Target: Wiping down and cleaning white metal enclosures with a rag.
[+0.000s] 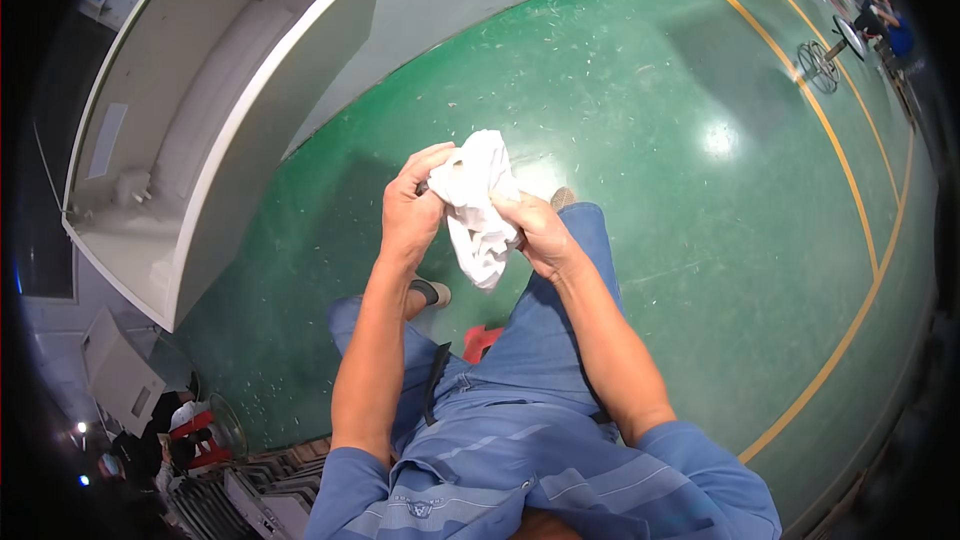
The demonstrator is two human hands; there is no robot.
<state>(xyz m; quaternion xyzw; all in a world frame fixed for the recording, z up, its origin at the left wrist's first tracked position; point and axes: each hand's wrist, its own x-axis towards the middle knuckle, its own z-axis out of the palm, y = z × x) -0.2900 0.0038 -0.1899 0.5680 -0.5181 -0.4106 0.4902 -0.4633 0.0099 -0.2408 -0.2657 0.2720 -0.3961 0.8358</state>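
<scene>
Between my hands, above my knees, is a crumpled white cloth (pixel 482 205). My left hand (pixel 415 205) grips its left side, fingers curled behind the upper edge and thumb in front. Something dark shows by the left fingers, too small to make out. On the cloth's right side, my right hand (pixel 540 232) pinches it with the thumb on top; the other fingers are mostly hidden under the fabric. The lower end of the cloth hangs loose between my forearms.
A large open pale cabinet shell (pixel 225 130) stands at the left. Green floor (pixel 700 270) with yellow lines spreads ahead and right. A round stool (pixel 835 52) is at the far right. Stacked panels (pixel 240 490) lie at lower left, near another person. Something red (pixel 482 342) shows between my legs.
</scene>
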